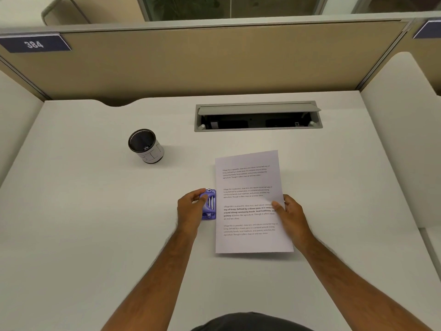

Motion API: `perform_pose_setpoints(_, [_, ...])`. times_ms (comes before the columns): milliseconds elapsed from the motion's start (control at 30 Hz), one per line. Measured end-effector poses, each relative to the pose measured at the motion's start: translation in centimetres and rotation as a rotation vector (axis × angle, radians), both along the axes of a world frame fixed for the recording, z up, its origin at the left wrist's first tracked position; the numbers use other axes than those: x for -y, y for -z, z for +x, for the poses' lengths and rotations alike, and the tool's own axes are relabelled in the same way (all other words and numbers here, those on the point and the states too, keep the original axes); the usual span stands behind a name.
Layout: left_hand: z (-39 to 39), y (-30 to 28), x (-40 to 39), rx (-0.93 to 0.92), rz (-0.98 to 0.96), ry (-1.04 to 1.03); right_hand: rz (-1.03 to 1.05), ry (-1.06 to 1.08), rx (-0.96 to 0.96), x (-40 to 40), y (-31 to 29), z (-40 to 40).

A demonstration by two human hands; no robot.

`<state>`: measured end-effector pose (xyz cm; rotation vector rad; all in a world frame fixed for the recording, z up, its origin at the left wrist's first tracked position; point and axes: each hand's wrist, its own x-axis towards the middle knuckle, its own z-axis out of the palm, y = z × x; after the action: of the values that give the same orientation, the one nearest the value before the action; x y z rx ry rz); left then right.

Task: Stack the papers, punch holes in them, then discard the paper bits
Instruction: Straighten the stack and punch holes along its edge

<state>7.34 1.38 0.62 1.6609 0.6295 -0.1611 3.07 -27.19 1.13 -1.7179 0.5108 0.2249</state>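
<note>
A stack of white printed papers (248, 187) lies on the white desk (95, 223), slightly right of centre. Its left edge sits in the mouth of a purple hole punch (210, 204). My left hand (191, 209) grips the punch from the left, thumb on top. My right hand (290, 216) holds the right edge of the papers, thumb pressed on the sheet. A black cup with a white label (146, 146) stands upright at the back left, with a few paper bits in its bottom.
An open grey cable tray (257, 117) is recessed in the desk behind the papers. Beige partition walls (214, 63) close the desk at the back and sides. A blue sign reading 384 (34, 44) is at the upper left.
</note>
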Motion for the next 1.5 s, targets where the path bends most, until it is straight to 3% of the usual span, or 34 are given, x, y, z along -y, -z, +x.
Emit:
perform_pose_setpoints(300, [0.2,0.3,0.0,0.002,-0.007,0.021,0.006,-0.023,-0.009,-0.7,0.7,0.5])
perform_pose_setpoints(667, [3.0,0.3,-1.4,0.019,0.316,0.021,0.032,-0.027,-0.009,-2.0,1.1,0.9])
perform_pose_setpoints(1500, [5.6,2.1,1.5,0.101,0.799,0.127,0.035,-0.029,-0.012,-2.9,1.5,1.1])
